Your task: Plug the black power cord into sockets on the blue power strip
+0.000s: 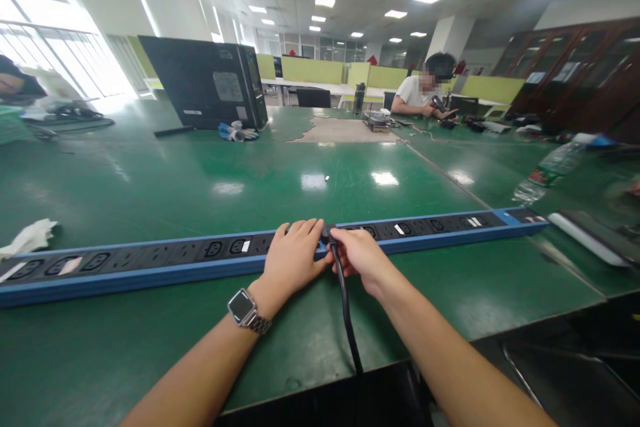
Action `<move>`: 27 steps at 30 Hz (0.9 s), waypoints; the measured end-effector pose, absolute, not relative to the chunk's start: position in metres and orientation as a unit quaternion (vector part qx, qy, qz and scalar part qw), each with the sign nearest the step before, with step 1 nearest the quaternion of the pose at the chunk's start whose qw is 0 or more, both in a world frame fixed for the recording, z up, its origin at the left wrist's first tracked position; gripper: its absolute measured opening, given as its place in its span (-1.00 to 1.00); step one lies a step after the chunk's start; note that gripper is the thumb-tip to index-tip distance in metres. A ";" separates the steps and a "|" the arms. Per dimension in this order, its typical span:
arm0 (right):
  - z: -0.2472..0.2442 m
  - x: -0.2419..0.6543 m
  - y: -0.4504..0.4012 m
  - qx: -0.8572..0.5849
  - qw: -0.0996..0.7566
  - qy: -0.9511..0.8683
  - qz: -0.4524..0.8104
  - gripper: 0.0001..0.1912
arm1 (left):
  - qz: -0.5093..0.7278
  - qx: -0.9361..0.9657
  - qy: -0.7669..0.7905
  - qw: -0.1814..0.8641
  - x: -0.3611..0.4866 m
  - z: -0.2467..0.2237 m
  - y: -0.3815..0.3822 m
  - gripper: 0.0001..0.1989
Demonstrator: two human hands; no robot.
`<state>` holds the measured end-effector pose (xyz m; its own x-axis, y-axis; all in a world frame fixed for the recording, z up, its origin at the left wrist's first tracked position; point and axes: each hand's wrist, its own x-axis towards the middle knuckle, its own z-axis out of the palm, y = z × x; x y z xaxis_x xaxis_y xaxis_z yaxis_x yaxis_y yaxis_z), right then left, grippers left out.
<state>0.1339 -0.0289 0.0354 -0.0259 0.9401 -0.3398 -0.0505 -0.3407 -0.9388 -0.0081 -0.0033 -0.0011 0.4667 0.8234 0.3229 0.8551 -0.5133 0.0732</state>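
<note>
A long blue power strip [200, 272] with a black face and several sockets lies across the green table in front of me. My left hand [294, 250] is wrapped over its middle, fingers on the far side and thumb at the near edge. Just to the right, my right hand [357, 253] pinches a black plug [327, 233] at the strip's face. From the plug a black power cord [346, 310] runs down toward me and over the table's near edge. Fingers hide how far the plug sits in a socket.
A black computer case [200, 83] stands at the back left, with gloves [237, 132] beside it. To the right are a plastic bottle [550, 170] and a dark, light-edged object [590, 239]. White tissue [30, 239] lies at the left. A co-worker [425, 87] sits across the table.
</note>
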 end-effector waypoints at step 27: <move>0.049 0.258 -0.038 -0.576 0.537 -0.368 0.495 -0.64 | -0.118 -0.864 -0.482 0.082 -0.007 -0.003 -0.005 -0.29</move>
